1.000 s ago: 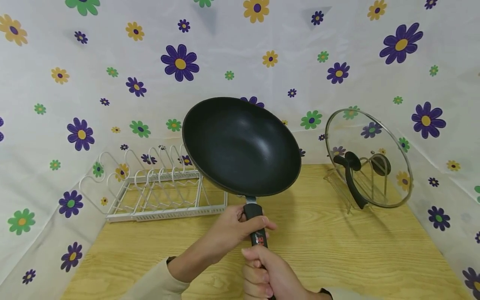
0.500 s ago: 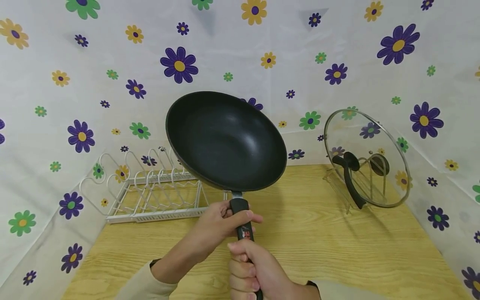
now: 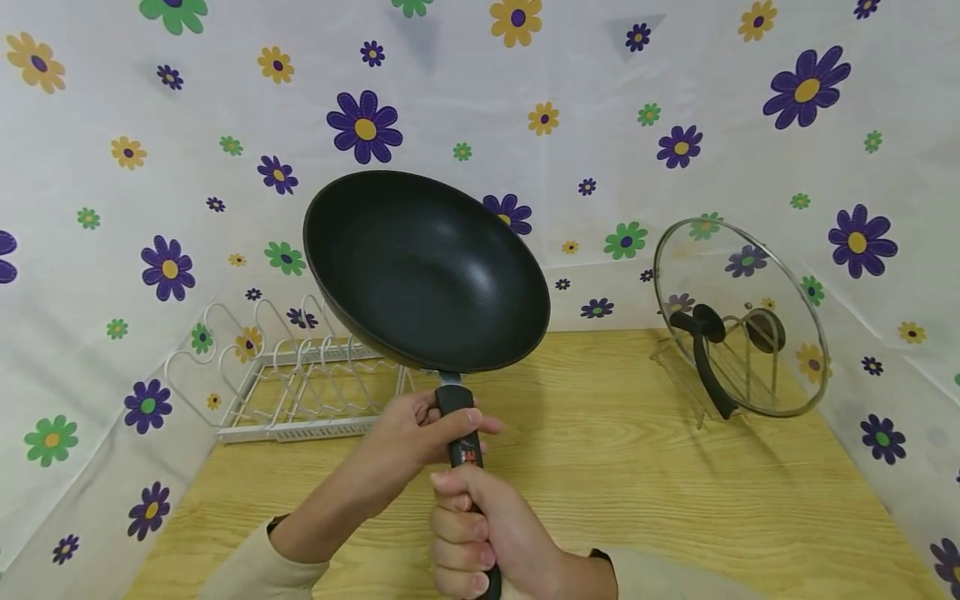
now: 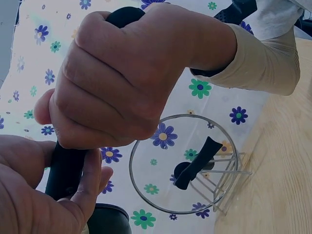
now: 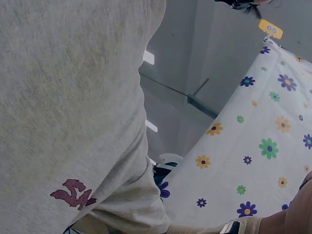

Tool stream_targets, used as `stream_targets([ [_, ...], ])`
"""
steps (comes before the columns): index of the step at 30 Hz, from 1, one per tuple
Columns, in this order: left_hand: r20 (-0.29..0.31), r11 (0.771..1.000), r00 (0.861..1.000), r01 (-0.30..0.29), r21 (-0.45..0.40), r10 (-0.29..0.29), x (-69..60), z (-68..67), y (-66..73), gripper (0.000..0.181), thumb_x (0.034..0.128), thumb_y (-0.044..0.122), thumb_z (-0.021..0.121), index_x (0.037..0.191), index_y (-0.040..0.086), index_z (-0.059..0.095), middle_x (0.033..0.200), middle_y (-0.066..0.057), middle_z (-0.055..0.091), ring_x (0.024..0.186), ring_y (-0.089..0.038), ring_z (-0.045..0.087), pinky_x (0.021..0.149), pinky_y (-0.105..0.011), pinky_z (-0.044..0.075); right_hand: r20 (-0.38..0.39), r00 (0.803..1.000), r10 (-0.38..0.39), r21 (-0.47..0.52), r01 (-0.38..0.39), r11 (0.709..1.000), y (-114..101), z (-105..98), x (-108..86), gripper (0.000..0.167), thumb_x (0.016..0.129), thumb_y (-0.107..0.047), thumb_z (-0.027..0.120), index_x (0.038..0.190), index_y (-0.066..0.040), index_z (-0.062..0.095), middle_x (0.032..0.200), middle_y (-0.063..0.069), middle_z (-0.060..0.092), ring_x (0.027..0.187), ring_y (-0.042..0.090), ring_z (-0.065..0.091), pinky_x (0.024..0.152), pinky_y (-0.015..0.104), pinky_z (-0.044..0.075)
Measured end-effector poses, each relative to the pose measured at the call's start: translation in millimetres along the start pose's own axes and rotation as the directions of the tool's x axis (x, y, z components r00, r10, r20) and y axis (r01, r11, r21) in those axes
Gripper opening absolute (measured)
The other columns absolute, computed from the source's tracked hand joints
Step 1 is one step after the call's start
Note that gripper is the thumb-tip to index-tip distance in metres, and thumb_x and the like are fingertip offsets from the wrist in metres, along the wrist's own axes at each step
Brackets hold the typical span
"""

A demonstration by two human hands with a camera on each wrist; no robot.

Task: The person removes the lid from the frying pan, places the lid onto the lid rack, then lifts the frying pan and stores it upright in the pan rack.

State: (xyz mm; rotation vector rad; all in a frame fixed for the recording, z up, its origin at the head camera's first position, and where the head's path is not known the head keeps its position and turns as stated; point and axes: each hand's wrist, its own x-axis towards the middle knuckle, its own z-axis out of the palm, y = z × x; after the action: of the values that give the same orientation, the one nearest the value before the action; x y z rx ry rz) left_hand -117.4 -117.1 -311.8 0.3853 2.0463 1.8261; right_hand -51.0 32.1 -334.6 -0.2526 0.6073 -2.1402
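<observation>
A black frying pan (image 3: 427, 275) is held up above the table in the head view, its dark inside facing me and its rim tilted down to the right. Near the top of the black handle (image 3: 455, 402), my left hand (image 3: 412, 437) grips with the thumb across the front and fingers behind. Lower down, the fingers of my right hand (image 3: 498, 529) wrap round the same handle. In the left wrist view the right hand (image 4: 112, 83) is above the left hand (image 4: 34, 190), with part of the pan (image 4: 111, 219) at the bottom. The pan's underside is hidden in the head view.
A white wire rack (image 3: 322, 429) stands on the wooden table (image 3: 675, 500) at left, partly behind the pan. At right, a glass lid (image 3: 813, 333) with a black handle leans in a small wire stand (image 3: 701, 408). Flowered sheeting (image 3: 600, 75) encloses the back and sides.
The pan and both hands have moved left and slightly up, covering more of the white rack. Both hands keep their hold on the handle. The rack and the lid stay in place.
</observation>
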Motion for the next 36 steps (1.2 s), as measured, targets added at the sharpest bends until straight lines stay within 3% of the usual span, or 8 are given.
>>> stream_targets([
  [9,-0.027,0.999,1.000,0.016,0.045,-0.015,-2.8,-9.7,5.8,0.037,0.1013,0.029,0.065,0.112,-0.006,0.072,0.104,-0.010,0.074,0.083,-0.017,0.066,0.080,-0.030,0.057,0.040,0.999,-0.002,0.040,0.000,0.999,-1.4,3.4,10.1,0.041,0.103,-0.023,0.037,0.063,-0.023,0.031,0.048,-0.016,0.033,0.040,0.002,0.019,0.043,0.013,0.021],
  [25,-0.128,0.990,0.992,0.035,0.140,-0.017,-6.1,-24.9,16.5,0.035,0.0977,0.034,0.070,0.108,0.001,0.078,0.097,-0.008,0.073,0.083,-0.020,0.063,0.073,-0.028,0.051,0.091,0.996,0.015,0.141,-0.028,0.990,-3.8,6.3,28.7,0.042,0.105,-0.023,0.034,0.064,-0.023,0.040,0.048,-0.016,0.040,0.043,0.003,0.015,0.043,0.013,0.017],
  [36,-0.141,0.982,0.989,0.069,0.175,-0.044,-11.8,-33.3,23.6,0.037,0.0988,0.035,0.068,0.110,0.001,0.076,0.105,-0.008,0.074,0.091,-0.021,0.064,0.080,-0.029,0.051,0.141,0.989,0.044,0.201,-0.072,0.977,-3.8,9.8,37.0,0.045,0.107,-0.024,0.031,0.063,-0.023,0.041,0.048,-0.014,0.042,0.044,0.003,0.015,0.045,0.014,0.013],
])
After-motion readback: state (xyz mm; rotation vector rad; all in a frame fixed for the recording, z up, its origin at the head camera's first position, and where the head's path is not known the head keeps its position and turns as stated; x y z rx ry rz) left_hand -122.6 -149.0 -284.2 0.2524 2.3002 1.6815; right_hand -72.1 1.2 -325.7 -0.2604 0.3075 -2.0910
